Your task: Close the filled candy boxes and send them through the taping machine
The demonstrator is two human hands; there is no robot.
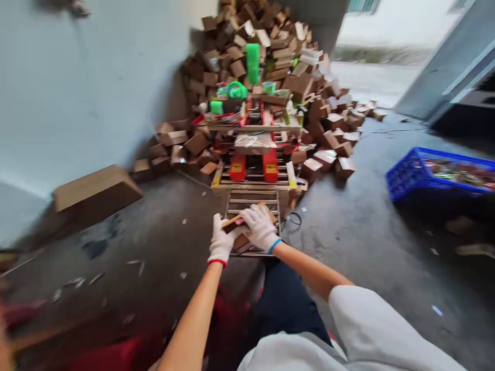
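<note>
Both hands wear white knitted gloves. My left hand (221,243) grips the left side of a small brown cardboard box (242,244), with its thumb standing up by the edge. Across the top of that box lies my right hand (260,229), fingers closed over the flaps. The gloves partly hide the box. It rests at the near end of a roller conveyor (253,196). Farther along, a carton-sealing machine with red side guides (237,169) has a silvery taped box (253,143) between its rails and a green tape roll (253,63) above.
A large heap of brown boxes (209,80) rises behind and beside the machine. At right stands a blue plastic crate (410,175) with mixed contents. A long cardboard box (96,190) lies by the left wall. A dark cable (294,220) loops beside the conveyor.
</note>
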